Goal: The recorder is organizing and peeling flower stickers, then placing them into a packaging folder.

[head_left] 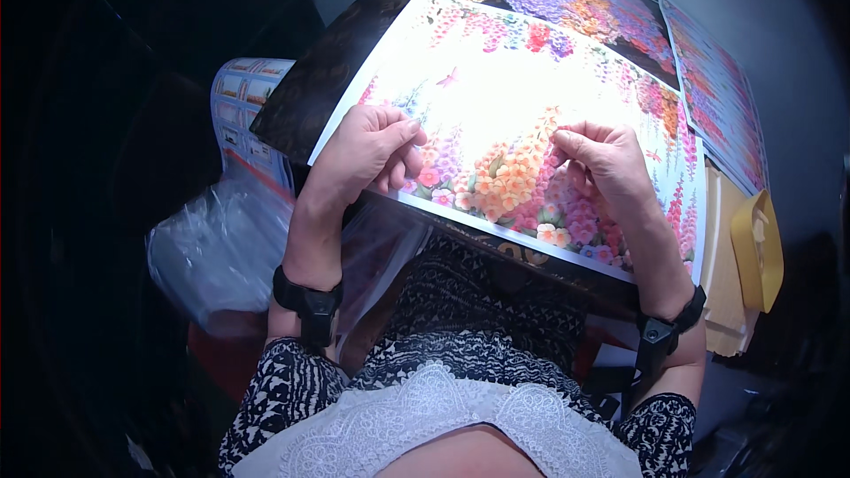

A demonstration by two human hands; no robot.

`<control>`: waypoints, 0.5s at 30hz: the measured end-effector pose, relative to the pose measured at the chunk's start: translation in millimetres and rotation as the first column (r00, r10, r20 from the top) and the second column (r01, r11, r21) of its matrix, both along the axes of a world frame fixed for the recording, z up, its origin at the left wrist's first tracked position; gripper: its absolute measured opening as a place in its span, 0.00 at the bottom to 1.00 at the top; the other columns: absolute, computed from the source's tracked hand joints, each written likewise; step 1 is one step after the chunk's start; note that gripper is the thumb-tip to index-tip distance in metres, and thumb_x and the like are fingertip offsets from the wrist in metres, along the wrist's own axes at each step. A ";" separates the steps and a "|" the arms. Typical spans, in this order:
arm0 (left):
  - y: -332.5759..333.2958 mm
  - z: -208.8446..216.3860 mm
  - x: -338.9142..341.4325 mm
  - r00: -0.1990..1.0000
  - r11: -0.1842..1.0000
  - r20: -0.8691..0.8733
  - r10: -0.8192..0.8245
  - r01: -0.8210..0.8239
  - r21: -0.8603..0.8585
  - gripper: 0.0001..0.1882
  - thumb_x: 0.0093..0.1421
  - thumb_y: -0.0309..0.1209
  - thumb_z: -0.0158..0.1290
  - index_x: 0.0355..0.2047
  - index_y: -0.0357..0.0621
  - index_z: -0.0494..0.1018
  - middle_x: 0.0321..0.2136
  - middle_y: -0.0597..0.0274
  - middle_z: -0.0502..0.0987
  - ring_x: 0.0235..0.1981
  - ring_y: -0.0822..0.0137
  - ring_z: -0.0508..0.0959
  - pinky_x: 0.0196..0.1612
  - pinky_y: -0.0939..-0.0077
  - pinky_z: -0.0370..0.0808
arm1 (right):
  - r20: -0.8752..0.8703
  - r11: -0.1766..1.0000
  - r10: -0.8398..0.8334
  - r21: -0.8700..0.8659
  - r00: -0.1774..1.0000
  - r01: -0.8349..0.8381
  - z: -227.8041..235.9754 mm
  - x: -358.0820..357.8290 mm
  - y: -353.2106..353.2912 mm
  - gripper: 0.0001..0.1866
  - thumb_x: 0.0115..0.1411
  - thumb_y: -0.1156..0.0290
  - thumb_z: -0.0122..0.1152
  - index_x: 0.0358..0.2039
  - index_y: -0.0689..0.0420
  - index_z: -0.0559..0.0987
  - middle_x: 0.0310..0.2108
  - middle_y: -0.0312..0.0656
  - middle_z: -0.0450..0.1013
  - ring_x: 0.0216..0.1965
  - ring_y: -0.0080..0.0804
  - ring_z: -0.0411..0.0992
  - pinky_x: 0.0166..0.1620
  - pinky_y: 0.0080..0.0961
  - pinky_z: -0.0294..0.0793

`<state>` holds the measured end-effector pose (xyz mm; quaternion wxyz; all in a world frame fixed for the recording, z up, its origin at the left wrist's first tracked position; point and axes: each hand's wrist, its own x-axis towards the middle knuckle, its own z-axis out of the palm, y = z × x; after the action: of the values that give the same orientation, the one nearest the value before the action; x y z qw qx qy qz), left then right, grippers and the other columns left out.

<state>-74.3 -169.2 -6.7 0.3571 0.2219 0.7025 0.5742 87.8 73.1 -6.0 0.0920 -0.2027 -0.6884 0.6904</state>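
Flower-printed sheet (496,80) lies on the dark table (297,119). Orange flower cluster (509,179) overlies the sheet's near portion, its upper right edge clamped by the right hand (613,165) between thumb and forefinger. Left hand (376,149), above the sheet's left edge, holds thumb against curled fingers.

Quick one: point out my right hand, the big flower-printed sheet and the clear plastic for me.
Right hand (609,162): head view, back of the hand.
Flower-printed sheet (509,80): head view, pale, brightly lit middle.
Clear plastic (212,243): head view, middle of its crumpled surface.
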 end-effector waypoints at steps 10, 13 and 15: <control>3.3 4.4 8.1 0.991 0.998 -0.129 -0.022 0.014 -0.061 0.10 0.65 0.30 0.47 0.31 0.36 0.73 0.19 0.64 0.77 0.14 0.82 0.71 0.16 0.92 0.65 | 0.056 0.999 0.039 0.026 0.998 -0.040 0.5 -2.7 -10.0 0.08 0.59 0.71 0.61 0.29 0.64 0.79 0.20 0.37 0.74 0.11 0.14 0.65 0.12 0.11 0.59; 3.8 6.2 10.0 0.989 0.997 -0.145 -0.023 0.012 -0.076 0.10 0.65 0.30 0.47 0.31 0.36 0.74 0.19 0.64 0.77 0.14 0.82 0.71 0.16 0.92 0.66 | 0.080 0.999 0.029 0.011 0.996 -0.030 0.1 -3.5 -12.2 0.08 0.59 0.71 0.61 0.29 0.64 0.79 0.19 0.36 0.73 0.11 0.14 0.64 0.12 0.11 0.58; 3.8 7.5 11.2 0.988 0.996 -0.155 -0.025 0.012 -0.085 0.10 0.65 0.29 0.47 0.31 0.36 0.74 0.19 0.64 0.77 0.14 0.82 0.71 0.17 0.92 0.66 | 0.091 0.999 0.032 -0.010 0.995 -0.031 0.4 -4.2 -13.1 0.08 0.59 0.71 0.61 0.28 0.64 0.78 0.18 0.36 0.73 0.11 0.14 0.64 0.12 0.11 0.58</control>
<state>-63.1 -165.4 0.8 0.3154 0.2574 0.7497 0.5217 83.6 60.0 -5.6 0.0486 -0.2234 -0.6918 0.6849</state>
